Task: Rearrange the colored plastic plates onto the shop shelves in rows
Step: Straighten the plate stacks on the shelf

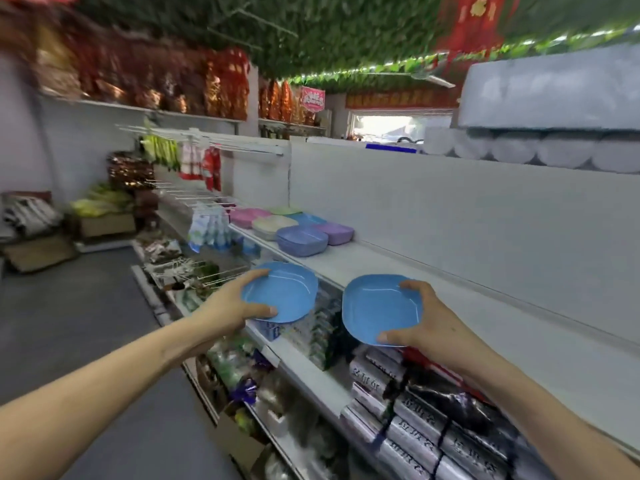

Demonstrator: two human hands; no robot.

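blue plate [282, 292] – gripped in left hand [228, 310] | second blue plate [379, 308] – gripped in right hand [426, 320] | pastel plate stacks [302, 240] beyond both hands

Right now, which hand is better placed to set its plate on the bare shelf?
Likely the right hand: the right plate hangs at the edge of the bare shelf. The left hand holds the left plate out before the stacks.

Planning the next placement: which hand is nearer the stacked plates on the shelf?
Left. The left hand, holding a blue plate, is below-left of the stacks; the right hand, with another plate, is farther, to their lower right.
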